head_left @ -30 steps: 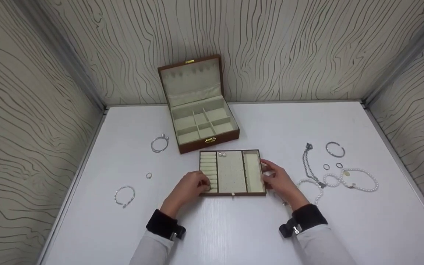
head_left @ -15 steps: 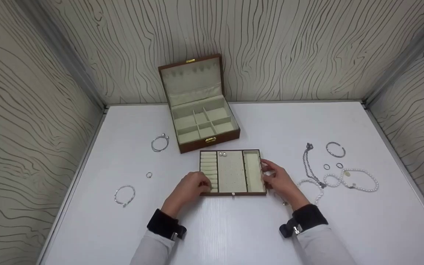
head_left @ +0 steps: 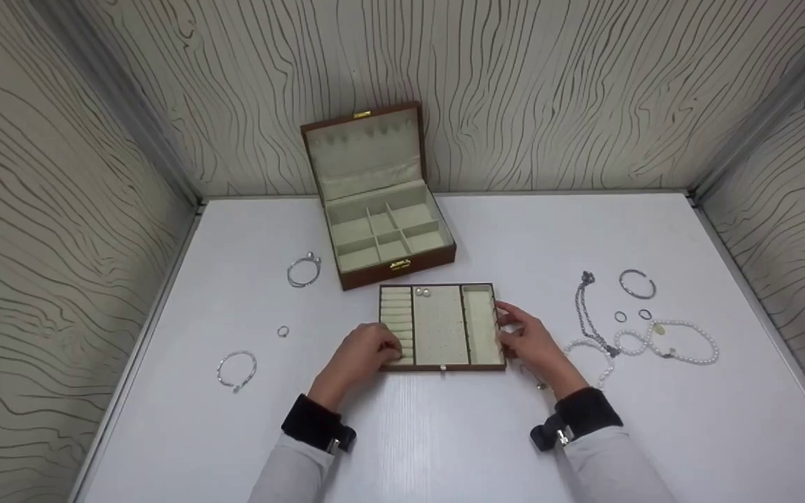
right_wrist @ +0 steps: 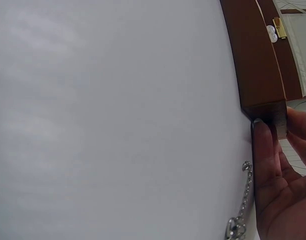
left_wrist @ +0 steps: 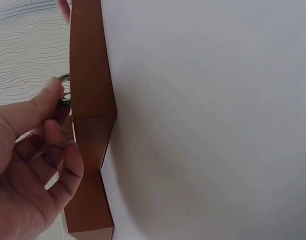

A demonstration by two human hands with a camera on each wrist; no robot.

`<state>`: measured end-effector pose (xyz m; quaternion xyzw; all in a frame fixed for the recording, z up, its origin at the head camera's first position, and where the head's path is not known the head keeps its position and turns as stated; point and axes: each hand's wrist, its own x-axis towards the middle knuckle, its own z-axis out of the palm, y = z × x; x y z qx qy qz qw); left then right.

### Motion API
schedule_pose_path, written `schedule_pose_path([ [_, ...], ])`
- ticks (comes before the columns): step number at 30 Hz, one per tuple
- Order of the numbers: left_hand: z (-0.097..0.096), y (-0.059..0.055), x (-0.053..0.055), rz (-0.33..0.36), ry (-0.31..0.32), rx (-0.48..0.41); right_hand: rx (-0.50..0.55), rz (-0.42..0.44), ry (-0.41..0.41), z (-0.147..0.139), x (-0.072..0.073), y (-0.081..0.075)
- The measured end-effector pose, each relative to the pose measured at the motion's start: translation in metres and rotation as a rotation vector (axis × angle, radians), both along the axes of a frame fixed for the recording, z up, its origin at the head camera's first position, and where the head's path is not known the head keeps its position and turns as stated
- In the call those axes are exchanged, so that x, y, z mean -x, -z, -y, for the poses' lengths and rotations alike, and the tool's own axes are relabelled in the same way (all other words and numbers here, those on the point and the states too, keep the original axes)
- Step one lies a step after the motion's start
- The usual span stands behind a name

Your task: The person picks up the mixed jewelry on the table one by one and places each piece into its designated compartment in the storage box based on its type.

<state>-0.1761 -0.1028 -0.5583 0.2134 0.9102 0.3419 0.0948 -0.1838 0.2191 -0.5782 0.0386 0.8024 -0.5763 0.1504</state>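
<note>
A brown jewelry tray (head_left: 441,332) lies flat on the table, with ring rolls (head_left: 395,314) at left, a dotted panel in the middle and a long compartment at right. My left hand (head_left: 360,353) is over the lower ring rolls. In the left wrist view its thumb and finger pinch a small dark-and-silver ring (left_wrist: 66,101) at the tray's edge; the ring is partly hidden. My right hand (head_left: 532,346) grips the tray's right side, thumb on top and fingers against the outer wall. Two pearl stud earrings (head_left: 422,292) sit at the top of the middle panel.
An open brown jewelry box (head_left: 395,269) stands behind the tray. At left lie two bracelets (head_left: 237,370) (head_left: 303,272) and a ring (head_left: 283,332). At right are a silver chain (head_left: 581,307), a bangle (head_left: 637,284), two rings (head_left: 645,314) and pearl strands (head_left: 713,342).
The left hand has shifted very slightly at the ring rolls. The right hand and the tray keep their places.
</note>
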Motion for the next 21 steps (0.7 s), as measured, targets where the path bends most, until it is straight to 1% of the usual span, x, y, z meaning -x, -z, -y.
schedule_pose_path([
  [7,-0.0024,0.0016,-0.0003,0.033,-0.019,-0.015,0.014,0.018,0.006,-0.0005,0.0018,0.0044],
  [15,-0.0042,0.0078,0.0004,0.002,0.002,-0.01,0.013,0.014,0.014,0.0,0.0017,0.0045],
  [21,-0.0049,0.0076,0.0001,-0.013,-0.013,0.001,0.005,0.003,0.007,-0.0003,0.0017,0.0054],
])
